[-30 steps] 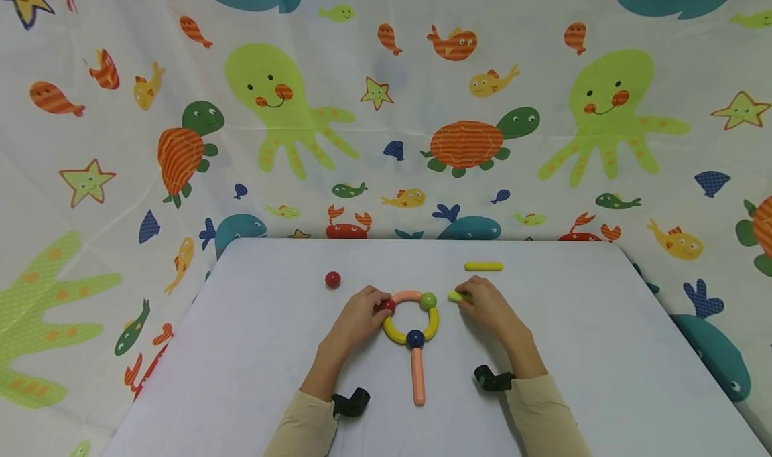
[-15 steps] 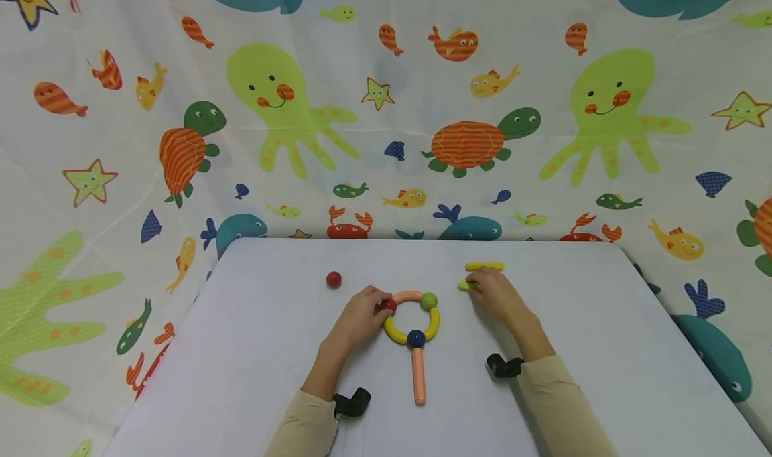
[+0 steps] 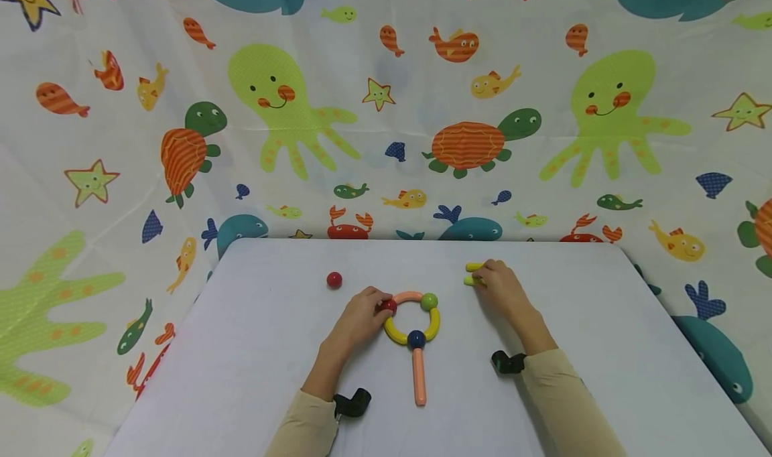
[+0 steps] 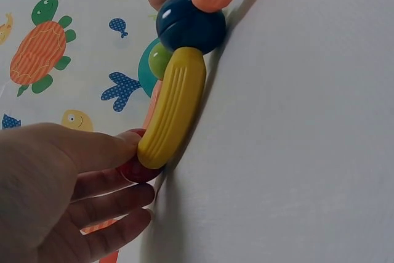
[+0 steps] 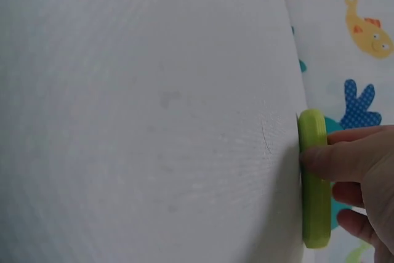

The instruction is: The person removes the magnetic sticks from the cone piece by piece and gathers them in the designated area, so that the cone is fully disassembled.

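While the left hand [image 3: 359, 316] pinches the red ball [image 3: 389, 305] on the ring [image 3: 433, 323], the right hand [image 3: 504, 291] grips the green stick [image 5: 316, 214] by the yellow stick [image 3: 473, 267], probably laying it down, so letting go seems next.

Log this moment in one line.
Left hand: pinches red ball in ring | Right hand: holds lime stick | Yellow stick: partly hidden by right hand | Loose red ball: on table
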Available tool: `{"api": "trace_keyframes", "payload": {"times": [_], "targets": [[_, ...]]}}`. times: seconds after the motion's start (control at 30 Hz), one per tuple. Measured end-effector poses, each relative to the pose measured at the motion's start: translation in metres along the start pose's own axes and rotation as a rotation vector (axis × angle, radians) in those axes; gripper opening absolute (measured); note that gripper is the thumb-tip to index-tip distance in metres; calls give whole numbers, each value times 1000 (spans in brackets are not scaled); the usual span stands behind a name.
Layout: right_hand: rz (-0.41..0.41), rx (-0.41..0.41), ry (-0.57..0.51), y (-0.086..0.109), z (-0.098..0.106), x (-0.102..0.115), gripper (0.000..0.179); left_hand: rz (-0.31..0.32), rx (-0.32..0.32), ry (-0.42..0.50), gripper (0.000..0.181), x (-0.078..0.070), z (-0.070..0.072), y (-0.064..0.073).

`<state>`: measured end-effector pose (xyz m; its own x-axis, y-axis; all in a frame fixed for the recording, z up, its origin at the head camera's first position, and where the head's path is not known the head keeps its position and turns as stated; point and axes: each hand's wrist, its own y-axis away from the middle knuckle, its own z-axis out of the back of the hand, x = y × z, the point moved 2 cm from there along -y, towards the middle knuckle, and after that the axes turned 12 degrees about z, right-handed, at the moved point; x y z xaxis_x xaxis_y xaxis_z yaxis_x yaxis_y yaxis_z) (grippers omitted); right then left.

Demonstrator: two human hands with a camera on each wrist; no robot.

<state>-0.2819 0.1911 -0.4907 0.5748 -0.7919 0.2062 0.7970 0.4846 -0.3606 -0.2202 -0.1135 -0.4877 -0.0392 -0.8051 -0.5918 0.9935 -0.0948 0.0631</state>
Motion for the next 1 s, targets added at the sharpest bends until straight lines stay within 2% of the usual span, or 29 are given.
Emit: {"api": "trace_keyframes", "payload": {"times": [0.13, 0.57, 0.83, 1.0], "targets": [[12, -47, 0, -1, 0, -1, 16, -11, -7, 2, 34, 0, 0, 0], [-14, -58, -30, -4, -3, -8, 15, -14, -19, 1, 33, 2, -2, 0], [-52, -16, -37, -5, -4, -9, 17, -5, -13, 7, 34, 3, -2, 0], [-50, -18, -32, -7, -3, -9, 17, 2, -8, 6, 34, 4, -3, -1]]}}
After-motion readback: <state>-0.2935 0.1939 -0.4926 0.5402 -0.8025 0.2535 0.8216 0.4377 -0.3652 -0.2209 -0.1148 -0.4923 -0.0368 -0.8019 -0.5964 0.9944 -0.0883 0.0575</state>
